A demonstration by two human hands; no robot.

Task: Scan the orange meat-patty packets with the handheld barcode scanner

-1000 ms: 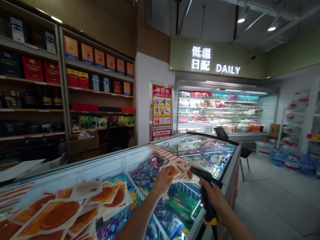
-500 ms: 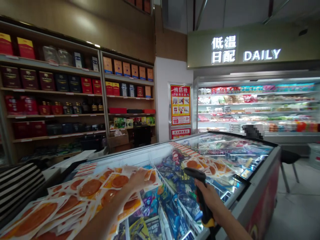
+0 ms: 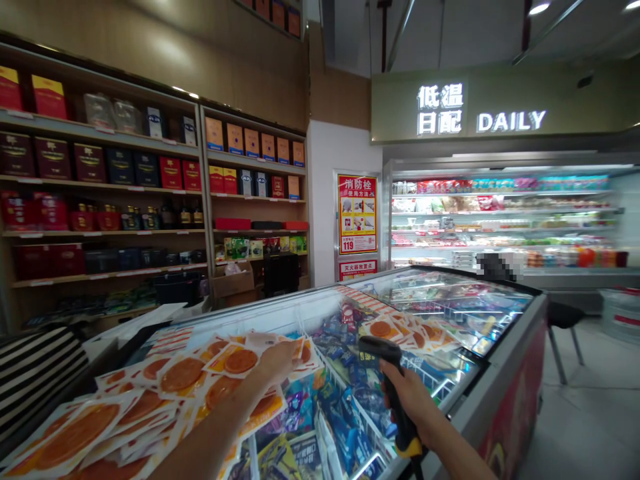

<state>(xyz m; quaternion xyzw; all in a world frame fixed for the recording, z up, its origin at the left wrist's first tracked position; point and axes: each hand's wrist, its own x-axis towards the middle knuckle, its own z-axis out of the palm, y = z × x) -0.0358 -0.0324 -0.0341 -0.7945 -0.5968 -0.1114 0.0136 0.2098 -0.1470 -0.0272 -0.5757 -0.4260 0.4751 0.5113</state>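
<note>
Black-and-yellow handheld scanner, right hand wrapped round its handle, likely for steadiness; left hand over flat orange-and-white packets, finger closure unclear.

Scanner looks matt plastic (pkts w/ glossy film)

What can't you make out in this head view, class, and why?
Head view:
Left hand: its own back hides the fingertips, so grip on the packet is unclear.
Handheld scanner: cable cut off by bottom edge.
Striped item: cut off by the left edge.
Chilled goods: labels too small and blurred.
</note>
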